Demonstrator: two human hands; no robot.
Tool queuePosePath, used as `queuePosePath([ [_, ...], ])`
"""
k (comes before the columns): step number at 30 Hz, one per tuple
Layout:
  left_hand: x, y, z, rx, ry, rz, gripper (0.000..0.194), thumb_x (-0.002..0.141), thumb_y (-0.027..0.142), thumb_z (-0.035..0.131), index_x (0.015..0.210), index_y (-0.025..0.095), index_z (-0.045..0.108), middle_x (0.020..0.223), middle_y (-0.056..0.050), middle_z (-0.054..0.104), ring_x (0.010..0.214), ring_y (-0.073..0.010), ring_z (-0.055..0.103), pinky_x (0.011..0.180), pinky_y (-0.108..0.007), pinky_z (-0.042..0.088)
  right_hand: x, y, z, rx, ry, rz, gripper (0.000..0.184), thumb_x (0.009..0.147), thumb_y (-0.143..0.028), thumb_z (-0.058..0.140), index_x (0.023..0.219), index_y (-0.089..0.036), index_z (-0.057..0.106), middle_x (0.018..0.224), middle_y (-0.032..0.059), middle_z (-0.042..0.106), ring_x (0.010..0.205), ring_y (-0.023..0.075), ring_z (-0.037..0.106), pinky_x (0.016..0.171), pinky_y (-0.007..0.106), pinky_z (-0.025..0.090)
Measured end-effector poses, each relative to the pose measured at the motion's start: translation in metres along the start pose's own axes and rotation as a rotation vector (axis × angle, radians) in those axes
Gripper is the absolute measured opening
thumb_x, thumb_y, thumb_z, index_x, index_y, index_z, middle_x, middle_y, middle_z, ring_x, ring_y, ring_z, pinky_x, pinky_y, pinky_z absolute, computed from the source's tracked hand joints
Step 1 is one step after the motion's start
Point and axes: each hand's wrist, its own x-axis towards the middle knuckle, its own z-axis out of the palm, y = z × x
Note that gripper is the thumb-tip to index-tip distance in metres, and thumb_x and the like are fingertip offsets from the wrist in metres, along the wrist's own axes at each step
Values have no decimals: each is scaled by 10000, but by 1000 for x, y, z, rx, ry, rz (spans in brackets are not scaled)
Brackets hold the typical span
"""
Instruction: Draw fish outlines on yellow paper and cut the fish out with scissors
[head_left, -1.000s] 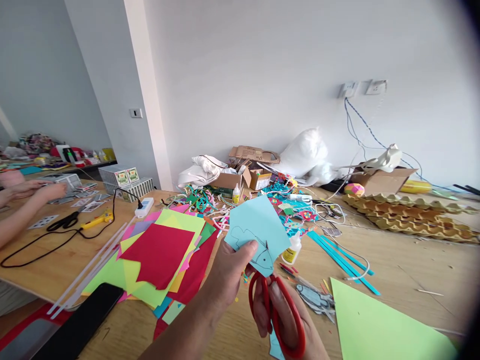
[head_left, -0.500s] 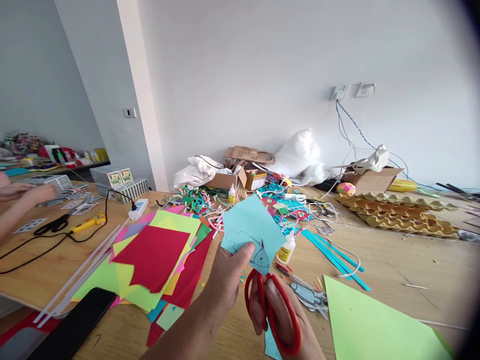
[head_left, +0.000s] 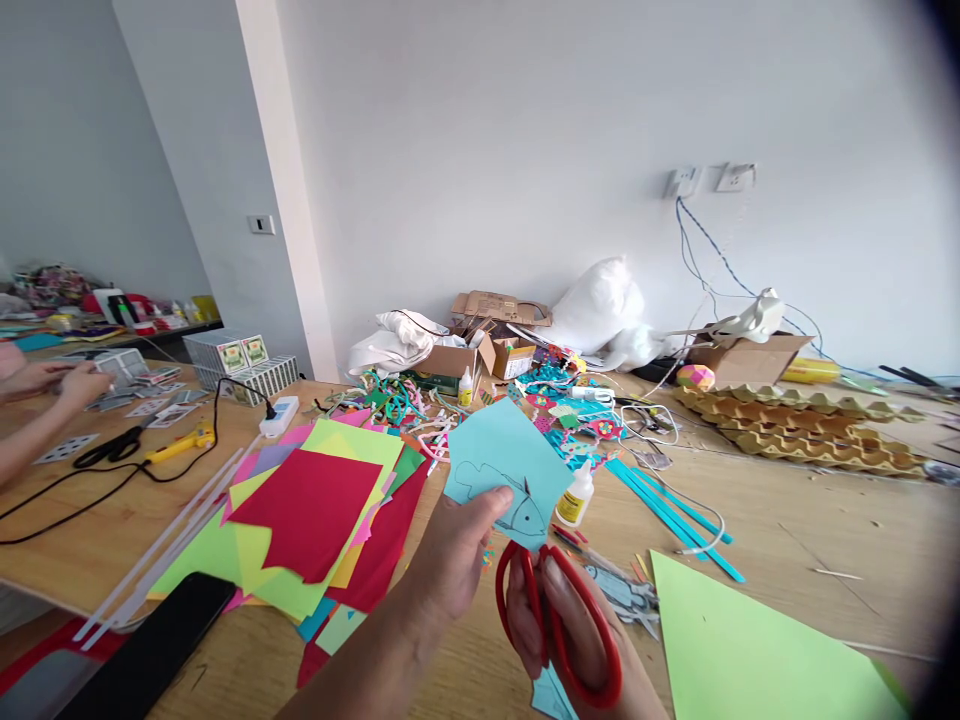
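Observation:
My left hand (head_left: 459,545) pinches a piece of light blue paper (head_left: 499,440) with a fish drawn on it in dark line, thumb on top of the drawing. Just below and to the right, my right hand (head_left: 570,610) grips red-handled scissors (head_left: 604,640) by the loops. Their blades are hidden behind the paper's lower corner, so I cannot tell whether they touch it. A grey-blue paper fish (head_left: 619,590) lies on the table right of the scissors. Beneath my right hand shows another light blue scrap (head_left: 553,692).
Left of my hands is a stack of coloured paper (head_left: 311,510), with a black phone (head_left: 154,645) in front. A glue bottle (head_left: 576,497) stands behind the scissors. Green paper (head_left: 750,640) lies at right, egg trays (head_left: 795,425) farther back. A co-worker's hands (head_left: 64,385) handle cards at far left.
The scissor handles have spread farther apart and shifted slightly right and down. My left hand still holds the paper in nearly the same place. The whole view has shifted slightly.

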Motion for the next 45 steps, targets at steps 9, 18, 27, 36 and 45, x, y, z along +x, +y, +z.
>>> queuePosePath([
  [9, -4, 2, 7, -87, -6, -113, 100, 680, 255, 641, 709, 160, 634, 724, -1, 635, 666, -132, 558, 651, -236, 453, 1, -4, -1, -162, 17, 8, 446, 940, -494, 326, 613, -218, 449, 579, -20, 465, 560, 141, 397, 594, 278, 353],
  [18, -6, -1, 9, 105, 0, 23, 129, 727, 294, 592, 773, 181, 637, 839, -19, 666, 845, -184, 605, 793, -270, 467, 0, -6, 6, -195, 119, -42, 387, 938, -476, 347, 663, -221, 440, 547, -36, 433, 513, 131, 353, 504, 258, 295],
  [27, -6, -2, 8, 112, 24, 39, 114, 723, 270, 601, 793, 196, 652, 892, -23, 678, 914, -201, 609, 820, -284, 470, 2, 2, 1, -173, 81, -45, 403, 920, -544, 331, 695, -222, 422, 506, -56, 413, 464, 118, 345, 481, 248, 304],
  [36, -4, -4, 4, 152, 40, 34, 154, 719, 274, 583, 836, 195, 644, 867, -18, 666, 833, -191, 605, 772, -275, 471, 2, 4, -1, -205, 125, -13, 423, 894, -583, 348, 684, -226, 432, 471, -54, 422, 433, 119, 359, 442, 242, 301],
  [45, -3, -4, 2, 142, 17, 49, 153, 723, 257, 578, 847, 194, 643, 841, -13, 677, 818, -189, 616, 804, -286, 478, 3, 5, -2, -191, 101, -26, 409, 901, -563, 358, 696, -219, 438, 481, -57, 420, 440, 109, 373, 449, 232, 319],
])
